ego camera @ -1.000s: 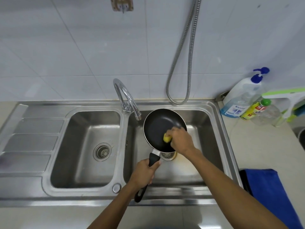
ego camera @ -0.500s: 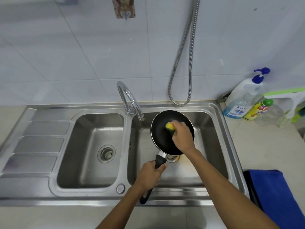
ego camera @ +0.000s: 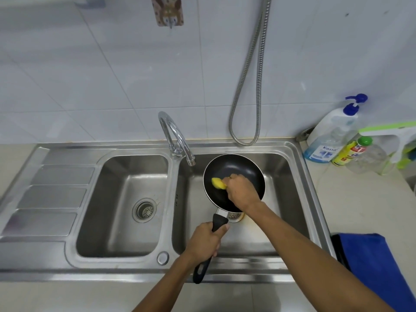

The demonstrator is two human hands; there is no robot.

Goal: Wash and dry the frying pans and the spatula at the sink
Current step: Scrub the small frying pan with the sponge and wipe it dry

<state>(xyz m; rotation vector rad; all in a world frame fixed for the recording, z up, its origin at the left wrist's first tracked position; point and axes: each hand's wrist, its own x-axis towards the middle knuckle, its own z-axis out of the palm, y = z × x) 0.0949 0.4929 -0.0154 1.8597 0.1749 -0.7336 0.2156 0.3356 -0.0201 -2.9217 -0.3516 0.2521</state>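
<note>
A small black frying pan (ego camera: 231,167) is held tilted over the right basin of the steel double sink (ego camera: 299,176). My left hand (ego camera: 206,240) grips its black handle near the basin's front edge. My right hand (ego camera: 242,190) is inside the pan, shut on a yellow sponge (ego camera: 218,183) pressed against the pan's dark surface left of centre. No second pan and no spatula are in view.
The chrome tap (ego camera: 175,140) arches over the divider, spout just left of the pan. A metal hose (ego camera: 249,86) hangs on the tiled wall. Soap bottles (ego camera: 331,136) and a green-white squeegee (ego camera: 394,136) stand at the right. A blue cloth (ego camera: 380,264) lies on the counter.
My right hand has moved the sponge across the pan: from low centre, up to the top, now to the left middle. The left hand keeps its hold on the handle.
</note>
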